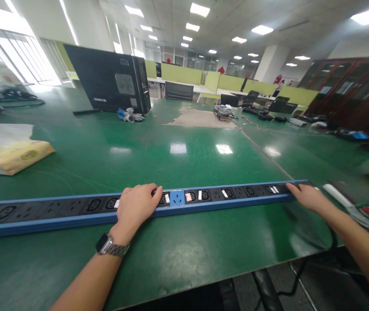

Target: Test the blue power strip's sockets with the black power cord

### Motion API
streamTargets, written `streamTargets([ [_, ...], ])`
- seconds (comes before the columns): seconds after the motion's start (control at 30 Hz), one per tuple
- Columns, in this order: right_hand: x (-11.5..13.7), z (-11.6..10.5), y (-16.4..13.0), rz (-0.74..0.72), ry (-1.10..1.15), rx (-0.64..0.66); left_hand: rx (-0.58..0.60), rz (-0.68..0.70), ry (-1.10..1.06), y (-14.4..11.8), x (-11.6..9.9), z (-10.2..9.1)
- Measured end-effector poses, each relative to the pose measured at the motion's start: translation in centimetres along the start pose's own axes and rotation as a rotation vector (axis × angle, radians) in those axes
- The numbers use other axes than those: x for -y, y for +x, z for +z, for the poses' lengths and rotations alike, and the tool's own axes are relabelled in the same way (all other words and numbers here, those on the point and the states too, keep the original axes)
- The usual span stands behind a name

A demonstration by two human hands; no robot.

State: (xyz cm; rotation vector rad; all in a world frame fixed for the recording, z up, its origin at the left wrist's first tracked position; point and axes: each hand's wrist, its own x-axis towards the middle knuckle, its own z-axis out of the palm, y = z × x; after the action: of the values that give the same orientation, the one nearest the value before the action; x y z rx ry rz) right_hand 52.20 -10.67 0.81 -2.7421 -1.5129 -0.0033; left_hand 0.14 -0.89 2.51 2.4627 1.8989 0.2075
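Green bench (184, 172) — long blue/black power strip (74, 209), many sockets; L hand (137, 206) flat on it, R hand (307, 196) grips end.

Left hand (138, 206): bare, no glove, no ring visible. Left wrist, lower left of frame: wristwatch (104, 243), dark square case, silver metal link bracelet (119, 249). Left forearm: bare, no sleeve in view down to bottom edge. Right hand (307, 196), right of frame: bare, no glove, no ring or watch visible. Right forearm: bare, sleeveless to lower right corner. No other clothing in view.
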Motion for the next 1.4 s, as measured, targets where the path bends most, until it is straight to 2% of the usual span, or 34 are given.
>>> streamTargets([
  [0.13,0.5,-1.6,-0.4,0.047,0.002,0.125,0.005,-0.001,-0.003,0.1,0.0,0.1],
  [0.27,2.1,-5.1,-0.9,0.147,0.016,-0.001,0.001,0.010,-0.007,0.1,0.0,0.1],
  [0.33,4.1,-5.9,-1.6,0.086,0.017,0.007,-0.004,0.007,-0.008,0.1,0.0,0.2],
  [0.43,7.6,-5.2,-2.9,-0.100,0.067,0.153,-0.011,0.001,-0.001,0.0,0.0,0.2],
  [0.5,9.2,-3.9,-3.4,-0.146,0.075,0.180,-0.020,0.009,-0.001,0.0,0.1,0.2],
  [0.6,9.8,-2.5,-3.4,-0.113,0.010,0.138,-0.029,0.023,-0.004,-0.1,0.1,0.2],
  [0.73,9.4,-2.0,-3.4,-0.074,-0.055,0.125,-0.012,0.007,-0.002,0.0,0.0,0.2],
  [0.93,10.2,-0.7,-5.4,-0.018,-0.068,0.068,-0.015,0.012,-0.008,0.0,-0.1,0.1],
  [1.03,10.2,-2.1,-5.5,-0.055,-0.075,0.072,-0.018,0.003,-0.002,-0.1,-0.1,0.1],
  [1.13,10.9,-5.6,-5.6,-0.108,0.006,0.132,-0.024,0.015,-0.002,-0.1,-0.1,0.2],
  [1.2,12.6,-8.0,-6.5,-0.121,0.127,0.182,-0.030,0.017,-0.006,-0.1,-0.1,0.2],
  [1.27,15.3,-9.1,-8.0,-0.234,0.278,0.252,-0.028,0.012,-0.009,-0.1,0.0,0.2],
  [1.33,18.2,-8.8,-9.2,-0.311,0.366,0.333,-0.028,0.013,-0.010,-0.1,0.0,0.3],
  [1.4,20.7,-7.4,-9.7,-0.360,0.389,0.361,-0.034,0.020,-0.010,-0.1,0.1,0.3],
])
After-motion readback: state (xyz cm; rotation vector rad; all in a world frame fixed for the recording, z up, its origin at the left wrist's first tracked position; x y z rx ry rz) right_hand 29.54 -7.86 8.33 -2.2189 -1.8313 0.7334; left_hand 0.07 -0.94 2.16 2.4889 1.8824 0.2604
